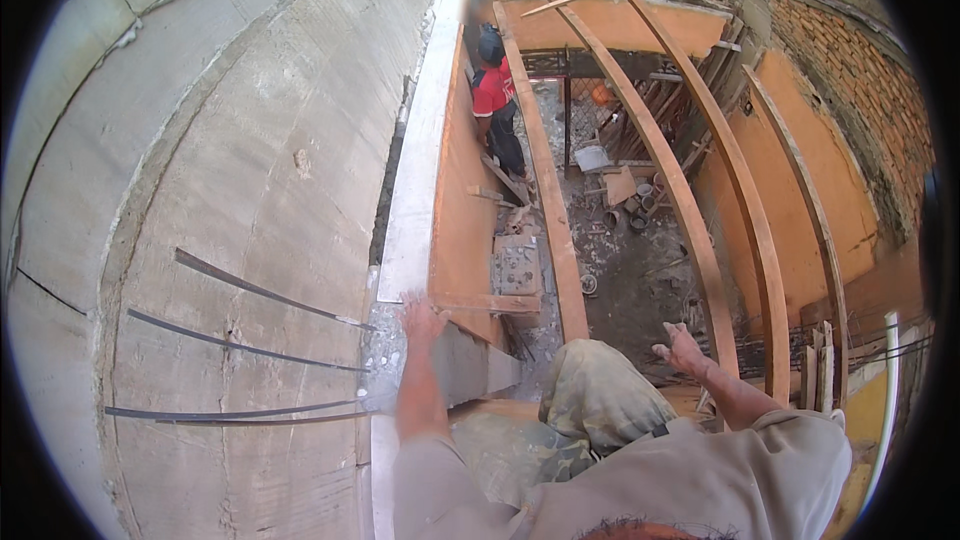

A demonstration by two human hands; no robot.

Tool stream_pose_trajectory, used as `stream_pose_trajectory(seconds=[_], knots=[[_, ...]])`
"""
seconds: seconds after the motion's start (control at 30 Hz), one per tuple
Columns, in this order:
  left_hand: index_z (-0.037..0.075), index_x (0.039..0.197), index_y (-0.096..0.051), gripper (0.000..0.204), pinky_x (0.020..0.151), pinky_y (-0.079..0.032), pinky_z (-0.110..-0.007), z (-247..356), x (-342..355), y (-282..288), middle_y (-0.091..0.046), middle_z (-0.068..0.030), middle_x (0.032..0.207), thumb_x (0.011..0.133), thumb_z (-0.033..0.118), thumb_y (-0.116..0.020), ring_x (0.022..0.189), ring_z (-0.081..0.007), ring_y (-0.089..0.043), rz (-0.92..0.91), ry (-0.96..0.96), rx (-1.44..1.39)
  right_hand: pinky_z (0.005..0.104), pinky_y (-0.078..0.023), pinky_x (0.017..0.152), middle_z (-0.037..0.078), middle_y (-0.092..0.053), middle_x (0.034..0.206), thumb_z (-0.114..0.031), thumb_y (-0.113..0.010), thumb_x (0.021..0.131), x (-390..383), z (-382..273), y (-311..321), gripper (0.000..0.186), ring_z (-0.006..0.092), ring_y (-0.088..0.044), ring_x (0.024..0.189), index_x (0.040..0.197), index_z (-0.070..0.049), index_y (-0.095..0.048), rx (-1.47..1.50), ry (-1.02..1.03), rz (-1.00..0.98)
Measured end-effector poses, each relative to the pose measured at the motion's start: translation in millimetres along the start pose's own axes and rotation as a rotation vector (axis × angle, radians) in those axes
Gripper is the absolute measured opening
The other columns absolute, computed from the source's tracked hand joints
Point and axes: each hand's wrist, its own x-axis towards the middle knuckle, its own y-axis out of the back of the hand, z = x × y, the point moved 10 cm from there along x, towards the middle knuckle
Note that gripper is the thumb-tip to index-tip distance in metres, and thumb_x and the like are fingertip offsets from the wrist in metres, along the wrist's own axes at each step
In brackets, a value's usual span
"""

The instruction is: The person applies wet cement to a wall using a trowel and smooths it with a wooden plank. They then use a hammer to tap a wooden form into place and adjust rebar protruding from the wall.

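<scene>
Formwork job, partway along by the look of it. Left hand [422, 318], lower centre of frame, is flat and spread, palm down on the top edge of the orange plywood form board [455, 210], right where a short wooden cross cleat [485, 302] meets it; gripping nothing, just bracing. Right hand [684, 348], lower right of centre, is loose and open-fingered, holding nothing, hovering just beside the nearest long timber joist [690, 220]. Knee in camouflage trousers [600, 390] sits between the two hands, so the person is perched on the framing. Done so far, judging from layout: side boards are up on both sides of the bay, orange panel on the right wall [770, 200] too, and several long timbers run from bottom of frame to top centre, spaced apart. Left to do, I'd say: no decking over those joists, the gaps are open straight down to the rubble floor [625, 250] with buckets and offcuts. Steel strips [240, 340] stick out of the concrete wall [250, 140] at lower left, not tied to anything visible. Second person in a red shirt [492, 90] stands at top centre against the form board; their hands can't be made out. No tools visible in either hand here.
</scene>
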Motion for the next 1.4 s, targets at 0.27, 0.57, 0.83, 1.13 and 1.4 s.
stream_pose_trajectory(seconds=[0.27, 0.57, 0.83, 1.13, 1.4], knots=[[0.003, 0.142, -0.047, 0.078, 0.113, -0.029, -0.055, 64, -208, -137, -0.049, -0.0183, 0.145, 0.086, 0.053, -0.064, 0.138, -0.0332, -0.042, -0.439, -0.2, 0.124, 0.0383, -0.048, 0.096, 0.021, -0.052, 0.122, -0.02, -0.063, 0.092, -110, 109, 97, 0.052, 0.0336, -0.054, 0.109, 0.137, 0.002, -0.046, 0.251, -0.163, 0.235], [-0.01, 0.128, -0.058, 0.061, 0.1, -0.045, -0.041, -1, -293, -108, -0.064, -0.0269, 0.122, 0.091, 0.038, -0.066, 0.113, -0.0319, -0.061, -0.316, 0.171, -0.53, 0.0453, -0.046, 0.1, 0.018, -0.057, 0.128, -0.038, -0.058, 0.096, -238, 179, 243, 0.046, 0.037, -0.057, 0.116, 0.13, -0.007, -0.056, 0.12, -0.38, 0.723], [-0.006, 0.124, -0.06, 0.056, 0.091, -0.047, -0.041, -53, -255, -129, -0.065, -0.0178, 0.118, 0.094, 0.041, -0.061, 0.109, -0.0248, -0.061, -0.567, 0.162, -0.63, 0.046, -0.053, 0.085, 0.023, -0.07, 0.095, -0.023, -0.062, 0.087, -517, 390, 290, 0.027, 0.0387, -0.069, 0.092, 0.101, -0.001, -0.071, 0.02, -1.141, 0.833], [0.002, 0.124, -0.06, 0.056, 0.086, -0.044, -0.042, -12, -231, -94, -0.064, -0.0084, 0.117, 0.093, 0.049, -0.061, 0.11, -0.0239, -0.059, -0.626, 0.141, -0.455, 0.0368, -0.038, 0.11, 0.019, -0.067, 0.119, -0.002, -0.059, 0.082, -577, 506, 141, 0.028, 0.0309, -0.056, 0.123, 0.107, -0.003, -0.072, -0.376, -1.047, 0.8], [0.013, 0.139, -0.05, 0.062, 0.092, -0.039, -0.051, -46, -189, -33, -0.053, -0.0091, 0.137, 0.09, 0.048, -0.062, 0.118, -0.027, -0.057, -0.455, 0.179, -0.262, 0.0414, -0.048, 0.099, 0.017, -0.066, 0.122, -0.007, -0.059, 0.085, -583, 567, 53, 0.03, 0.0316, -0.061, 0.117, 0.111, -0.004, -0.072, 0.129, -1.416, 0.285]])
